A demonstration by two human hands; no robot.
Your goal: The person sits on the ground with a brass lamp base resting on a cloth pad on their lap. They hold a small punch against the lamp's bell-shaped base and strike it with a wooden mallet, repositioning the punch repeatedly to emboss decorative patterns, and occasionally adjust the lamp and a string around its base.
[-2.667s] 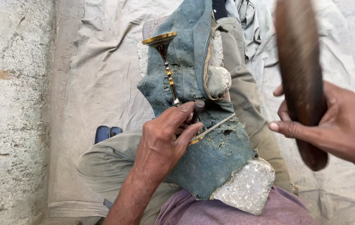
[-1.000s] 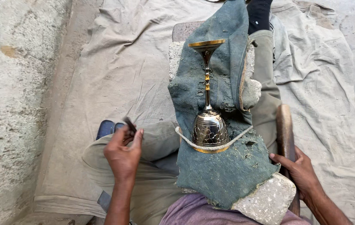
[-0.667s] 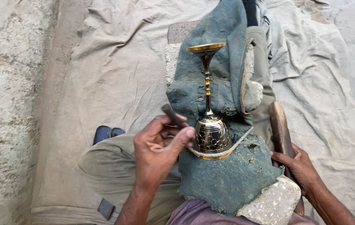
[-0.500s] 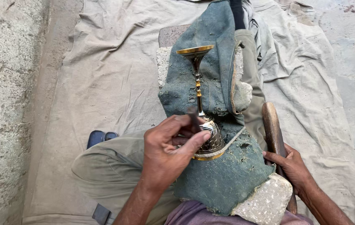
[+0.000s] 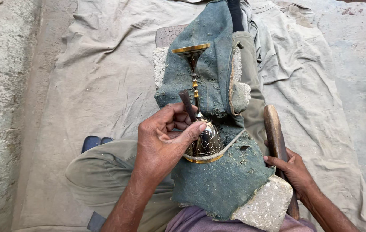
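Brass goblet w/ engraved dark bowl, thin gold stem & flat gold foot (image 5: pixel 200 129) lay on its side along a worn blue-green denim cloth (image 5: pixel 224 184), bowl toward the person, foot pointing away. Cloth was draped over a rough grey stone block (image 5: pixel 266 206) & over the person's lap and outstretched leg in olive trousers (image 5: pixel 105 172).

Left hand (image 5: pixel 163 141) rested on the goblet's bowl, thumb laid across its upper side, fingers curled & closed on a short dark metal punch (image 5: pixel 187 103), which stuck up tilted just beside the stem; its tip was hidden behind the fingers, so contact w/ the bowl couldn't be told.

Right hand (image 5: pixel 294 172) was wrapped shut round the lower part of a long brown wooden mallet (image 5: pixel 275 137), lying alongside the leg, just right of the cloth, well apart from the goblet.

Underneath all, a creased beige ground sheet (image 5: pixel 105 77) covered a pale concrete floor (image 5: pixel 2 86). A small dark blue object (image 5: pixel 95 141) peeked out by the left knee; what it was couldn't be told.
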